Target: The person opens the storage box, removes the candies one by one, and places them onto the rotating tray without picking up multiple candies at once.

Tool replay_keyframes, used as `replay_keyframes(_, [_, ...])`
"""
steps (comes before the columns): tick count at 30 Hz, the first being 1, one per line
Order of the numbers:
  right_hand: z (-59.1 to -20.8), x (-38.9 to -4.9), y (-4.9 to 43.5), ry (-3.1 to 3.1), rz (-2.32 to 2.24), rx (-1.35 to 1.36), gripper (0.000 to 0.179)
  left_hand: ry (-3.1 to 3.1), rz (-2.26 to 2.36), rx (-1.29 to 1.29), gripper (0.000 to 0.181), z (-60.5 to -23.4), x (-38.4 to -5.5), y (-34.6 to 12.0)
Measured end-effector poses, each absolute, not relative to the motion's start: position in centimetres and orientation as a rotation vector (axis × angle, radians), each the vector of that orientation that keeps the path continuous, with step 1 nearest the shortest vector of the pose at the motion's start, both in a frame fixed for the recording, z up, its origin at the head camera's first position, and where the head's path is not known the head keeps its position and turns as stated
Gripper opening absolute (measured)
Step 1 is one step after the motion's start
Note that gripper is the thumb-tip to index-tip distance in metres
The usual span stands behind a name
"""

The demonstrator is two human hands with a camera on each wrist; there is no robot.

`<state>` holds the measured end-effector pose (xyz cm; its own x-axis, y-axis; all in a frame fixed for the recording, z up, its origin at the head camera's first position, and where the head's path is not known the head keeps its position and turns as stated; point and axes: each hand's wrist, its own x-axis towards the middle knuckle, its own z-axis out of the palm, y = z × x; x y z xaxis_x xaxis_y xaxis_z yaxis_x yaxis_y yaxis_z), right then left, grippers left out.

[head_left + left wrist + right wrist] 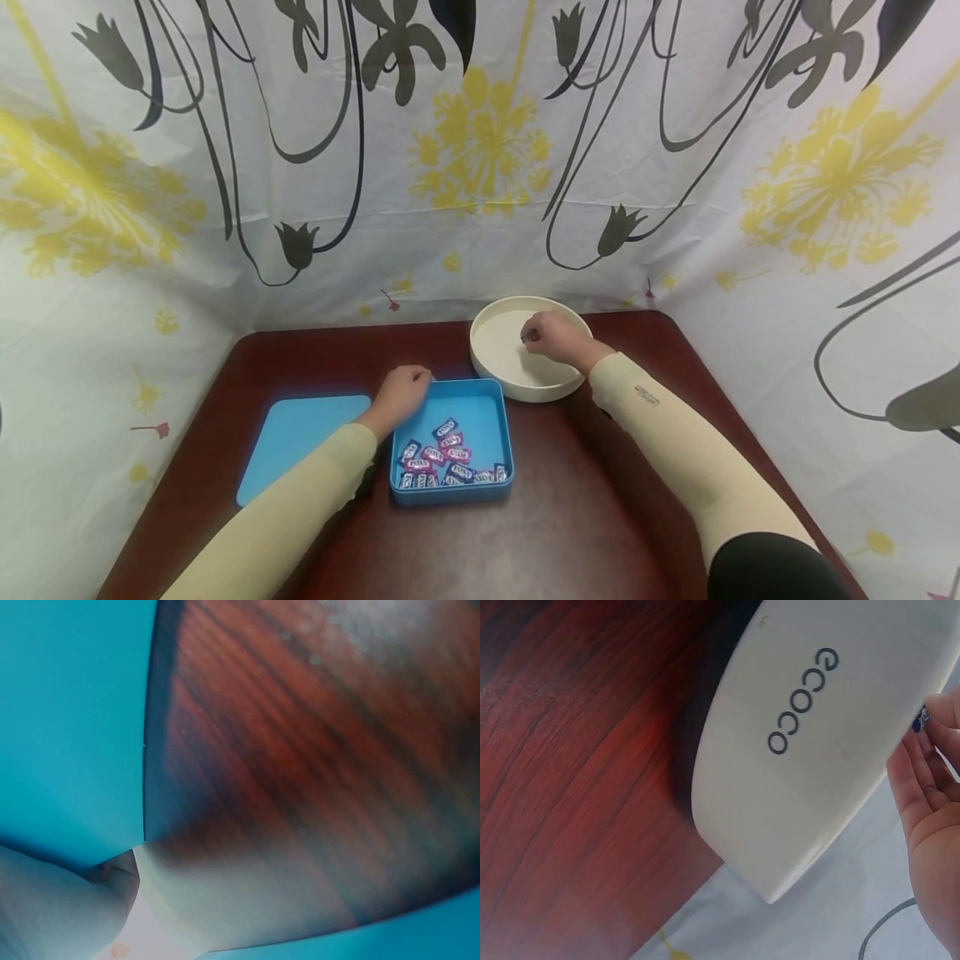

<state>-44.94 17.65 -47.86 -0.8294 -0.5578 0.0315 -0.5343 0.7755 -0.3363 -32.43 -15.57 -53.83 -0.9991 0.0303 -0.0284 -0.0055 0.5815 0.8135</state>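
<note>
My left hand (403,393) grips the far left corner of a square blue box (450,497); its fingertips are partly hidden. Small wrapped candies (456,455) in blue and pink wrappers lie inside, mostly toward the near side. Over the round cream tray (501,352), my right hand (561,340) pinches one small candy (921,720) in a dark blue wrapper between thumb and finger. From the right wrist view, the other fingers look loosely bent beside the tray's rim. The left wrist view shows only part of the left hand (60,911) against the box's blue wall (67,727).
A flat blue lid (300,433) lies left of the box, partly under the left forearm. Everything stands on a dark red-brown wooden table (570,517). Patterned white cloth (465,250) hangs behind and along both sides of the table.
</note>
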Motion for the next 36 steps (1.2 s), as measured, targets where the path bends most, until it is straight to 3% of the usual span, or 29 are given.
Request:
replay_keyframes(19, [-50.9, -46.0, 17.9, 2.871, -0.361, -0.862, 0.022, 2.759, 1.427, 0.017, 0.037, -53.7, -32.3, -15.6])
replay_keyframes(36, [-51.5, -46.0, 18.2, 2.875, -0.335, -0.827, 0.023, 2.759, 1.424, 0.023, 0.036, -53.8, -32.4, -15.6])
